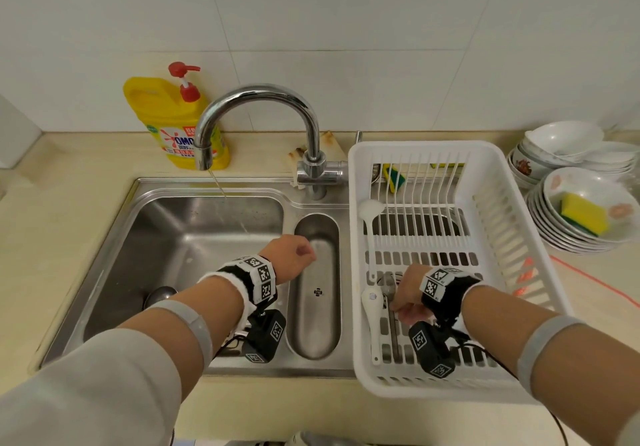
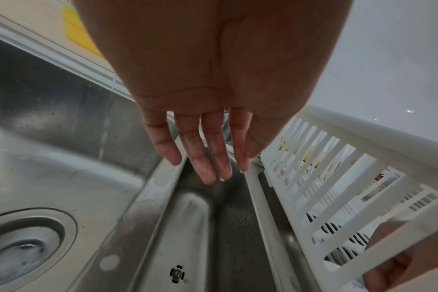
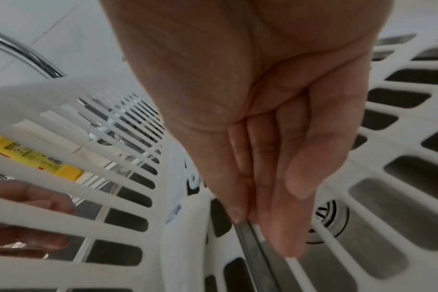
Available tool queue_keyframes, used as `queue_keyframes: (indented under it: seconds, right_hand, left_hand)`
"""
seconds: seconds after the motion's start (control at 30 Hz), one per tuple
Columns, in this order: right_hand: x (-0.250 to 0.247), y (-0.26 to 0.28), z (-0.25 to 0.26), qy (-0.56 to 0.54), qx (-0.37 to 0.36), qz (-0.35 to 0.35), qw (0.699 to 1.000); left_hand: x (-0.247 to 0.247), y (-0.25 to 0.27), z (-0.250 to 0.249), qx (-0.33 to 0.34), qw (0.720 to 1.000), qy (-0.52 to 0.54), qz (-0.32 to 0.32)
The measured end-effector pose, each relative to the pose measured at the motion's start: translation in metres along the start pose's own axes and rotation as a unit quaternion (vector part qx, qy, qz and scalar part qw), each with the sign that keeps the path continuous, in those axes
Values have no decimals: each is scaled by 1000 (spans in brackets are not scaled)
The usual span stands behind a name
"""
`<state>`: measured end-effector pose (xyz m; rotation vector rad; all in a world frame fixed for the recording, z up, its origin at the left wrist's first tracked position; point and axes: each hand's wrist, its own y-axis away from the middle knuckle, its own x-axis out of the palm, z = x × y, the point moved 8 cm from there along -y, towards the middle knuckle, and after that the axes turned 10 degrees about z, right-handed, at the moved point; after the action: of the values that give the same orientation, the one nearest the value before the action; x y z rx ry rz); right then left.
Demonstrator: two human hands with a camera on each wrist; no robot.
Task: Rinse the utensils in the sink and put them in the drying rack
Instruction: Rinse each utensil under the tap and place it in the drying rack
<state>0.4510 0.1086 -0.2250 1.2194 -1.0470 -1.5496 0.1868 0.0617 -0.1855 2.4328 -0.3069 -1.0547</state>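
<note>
Metal spoon lies flat on the floor of the white drying rack, handle pointing toward the near edge, just beside a white spoon. Right hand is inside the rack, over the spoon; its fingers are held together and nearly straight, tips touching the metal handle, no wrap visible. White ladle lies further back in the rack. Left hand hovers over the narrow middle basin of the sink, fingers straight, slightly apart, wet, holding nothing. Faucet runs a thin stream into the large basin, where another metal spoon lies.
</note>
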Motion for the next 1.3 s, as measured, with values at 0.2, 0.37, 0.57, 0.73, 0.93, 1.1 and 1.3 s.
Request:
queue_keyframes:
  seconds: [0.2, 0.37, 0.57, 0.73, 0.93, 1.1, 1.3]
  right_hand:
    - [-15, 16, 9, 42, -16, -13, 999]
    - [-78, 79, 82, 93, -151, -197, 964]
    - [-28, 127, 233, 230, -350, -238, 877]
    - [73, 69, 320, 402, -327, -132, 845]
    - [158, -37, 374, 441, -259, -67, 857]
    - [215, -109, 380, 453, -233, 12, 860]
    - [259, -151, 383, 507, -195, 49, 838]
  left_hand:
    - [-2, 3, 2, -7, 1000, -16, 0]
    - [-21, 20, 21, -38, 997, -58, -12]
    - [-56, 67, 77, -105, 986, -132, -14]
    - [-88, 104, 150, -146, 978, -151, -15]
    - [-108, 125, 240, -148, 973, -175, 8]
    - [-115, 124, 279, -97, 972, -214, 9]
    - [-125, 122, 290, -27, 972, -231, -17]
